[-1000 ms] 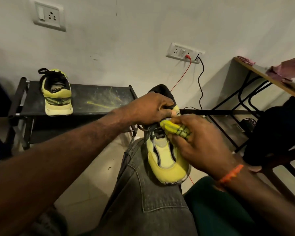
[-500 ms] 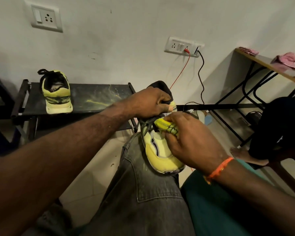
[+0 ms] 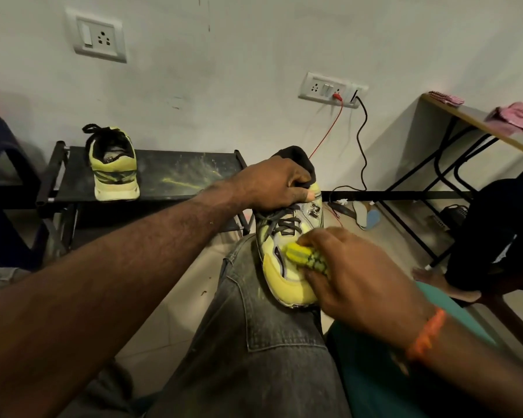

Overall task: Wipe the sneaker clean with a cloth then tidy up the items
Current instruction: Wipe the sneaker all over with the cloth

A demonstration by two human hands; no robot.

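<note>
A yellow sneaker (image 3: 280, 271) with dark laces rests toe-down on my knee in grey jeans (image 3: 254, 342). My left hand (image 3: 272, 184) grips its heel and black collar from above. My right hand (image 3: 357, 276) holds a bunched yellow-green cloth (image 3: 307, 256) pressed against the sneaker's right side, near the toe. The matching second sneaker (image 3: 114, 165) stands heel towards me on a low black rack (image 3: 178, 176) at the left.
A red wire and a black cable (image 3: 361, 137) hang from a wall socket (image 3: 332, 89) down to the floor behind the sneaker. A desk (image 3: 477, 122) with pink cloths stands right. A person in dark clothes (image 3: 495, 233) sits at the right edge.
My right hand and the cloth have slid from the laces down the sneaker's side towards the toe. My left hand keeps its hold on the heel.
</note>
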